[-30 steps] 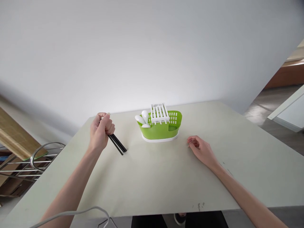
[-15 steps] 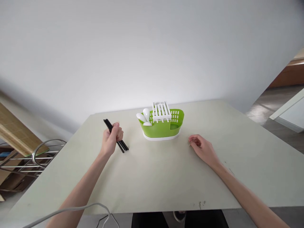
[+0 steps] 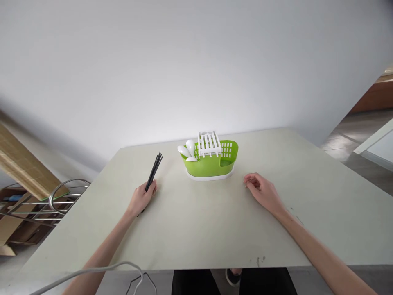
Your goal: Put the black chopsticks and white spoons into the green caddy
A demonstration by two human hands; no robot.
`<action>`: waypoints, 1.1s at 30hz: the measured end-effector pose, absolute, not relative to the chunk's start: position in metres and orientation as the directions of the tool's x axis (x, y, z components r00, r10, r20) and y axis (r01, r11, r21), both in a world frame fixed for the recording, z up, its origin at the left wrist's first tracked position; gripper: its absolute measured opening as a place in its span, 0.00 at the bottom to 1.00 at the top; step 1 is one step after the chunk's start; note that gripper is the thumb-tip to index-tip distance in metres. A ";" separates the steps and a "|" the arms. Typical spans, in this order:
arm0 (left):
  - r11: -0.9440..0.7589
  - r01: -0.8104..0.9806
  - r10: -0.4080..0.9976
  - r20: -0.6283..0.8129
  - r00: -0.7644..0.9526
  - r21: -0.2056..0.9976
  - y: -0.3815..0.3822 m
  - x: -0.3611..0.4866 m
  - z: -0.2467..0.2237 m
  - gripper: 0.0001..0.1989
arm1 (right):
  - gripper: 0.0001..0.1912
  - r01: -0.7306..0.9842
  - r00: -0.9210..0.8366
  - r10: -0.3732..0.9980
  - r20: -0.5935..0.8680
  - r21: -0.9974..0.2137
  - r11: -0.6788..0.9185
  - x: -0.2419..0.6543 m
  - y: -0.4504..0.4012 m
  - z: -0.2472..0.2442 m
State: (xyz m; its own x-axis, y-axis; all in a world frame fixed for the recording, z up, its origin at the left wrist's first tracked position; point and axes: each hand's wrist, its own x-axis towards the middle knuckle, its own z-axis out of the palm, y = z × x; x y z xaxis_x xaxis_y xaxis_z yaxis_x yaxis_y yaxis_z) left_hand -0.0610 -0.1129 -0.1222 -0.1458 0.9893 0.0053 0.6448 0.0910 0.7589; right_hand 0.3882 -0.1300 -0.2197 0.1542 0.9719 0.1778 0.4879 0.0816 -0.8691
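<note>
A plain pale wall (image 3: 196,61) stands at the far side of the desk (image 3: 196,229), whose light surface carries dark marks near its near edge, right of centre. Off the desk's left side, a wood-toned board (image 3: 29,164) leans at a slant over a metal rack (image 3: 64,203). The green basket (image 3: 207,169) is upright on its white base, far and central on the desk. The left hand (image 3: 141,198) is left of the basket and nearer, its grip closed around a bundle of black chopsticks. The right hand (image 3: 264,193) lies right of and nearer than the basket, apart from it; its grip is narrow, fingers loosely curled, and contents cannot be determined. A white slotted holder (image 3: 210,152) sits across the basket's top. The chopsticks (image 3: 154,171) slant towards the far right. White spoons (image 3: 190,146) occupy the basket's left end, heads uppermost.
</note>
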 end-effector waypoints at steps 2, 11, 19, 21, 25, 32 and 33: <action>0.056 0.740 0.987 0.075 -0.143 0.670 -0.120 -0.074 -0.121 0.21 | 0.11 0.489 0.154 0.970 0.187 -0.868 0.089 0.388 -0.130 -0.220; 0.059 0.946 0.975 0.184 -0.123 0.320 -0.153 -0.128 -0.141 0.23 | 0.11 0.492 0.154 0.972 0.176 -0.867 0.079 0.390 -0.131 -0.222; 0.091 0.991 0.982 0.153 -0.107 0.103 -0.155 -0.147 -0.168 0.32 | 0.10 0.504 0.152 0.972 0.182 -0.860 0.082 0.391 -0.133 -0.220; 0.096 0.990 0.981 0.160 -0.111 0.099 -0.154 -0.148 -0.171 0.32 | 0.10 0.501 0.154 0.972 0.179 -0.862 0.080 0.391 -0.133 -0.220; 0.102 0.987 0.982 0.148 -0.120 0.120 -0.152 -0.152 -0.173 0.32 | 0.10 0.495 0.160 0.973 0.168 -0.866 0.069 0.391 -0.134 -0.220; 0.095 0.971 0.987 0.105 -0.120 0.219 -0.150 -0.158 -0.174 0.33 | 0.10 0.501 0.147 0.972 0.181 -0.861 0.085 0.392 -0.134 -0.221; 0.096 0.968 0.987 0.102 -0.122 0.231 -0.151 -0.158 -0.174 0.34 | 0.10 0.501 0.147 0.973 0.180 -0.861 0.084 0.392 -0.134 -0.221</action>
